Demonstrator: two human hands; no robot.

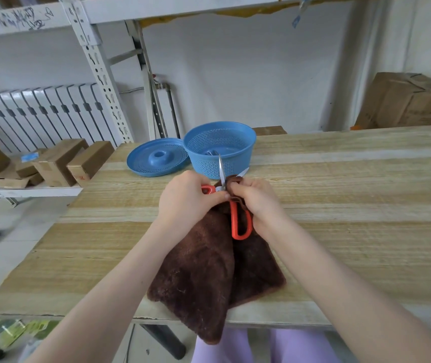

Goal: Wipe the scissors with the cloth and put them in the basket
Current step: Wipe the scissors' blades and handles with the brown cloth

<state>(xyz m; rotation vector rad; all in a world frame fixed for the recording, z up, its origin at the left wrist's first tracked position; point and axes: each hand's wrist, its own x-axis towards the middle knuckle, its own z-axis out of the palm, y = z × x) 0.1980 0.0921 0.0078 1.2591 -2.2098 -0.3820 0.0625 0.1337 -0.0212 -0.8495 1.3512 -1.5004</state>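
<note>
The orange-handled scissors point(235, 218) are held just above the wooden bench point(353, 205), at 6 o'clock from the blue perforated basket point(248, 142), with their blades splayed open. The left hand point(185, 197) grips one handle, its fingers curled round it. The right hand point(258, 203) pinches a fold of the brown plush cloth point(203, 271) round the blade that points toward 1 o'clock. The other blade point(221, 170) stands bare and points to 12 o'clock, close beside the right fingers point(235, 191).

The main risk is a cut. If the left hand squeezes or the pivot swings, the bare edge closes onto the cloth-wrapped fingers. A stroke toward the tip could also carry the fingertips past the cloth's cover onto steel.

The free handle loop hangs unsupported at 6 o'clock from the hands, so the scissors may twist in the grip.

Much of the cloth droops over the bench's near edge. A tug there could drag it out of the pinch.

The basket is close at 12 o'clock, its lid point(143, 163) lying at its 9 o'clock. A long stroke might knock it. Something metallic already lies inside, so open scissors dropped in could snag.
</note>
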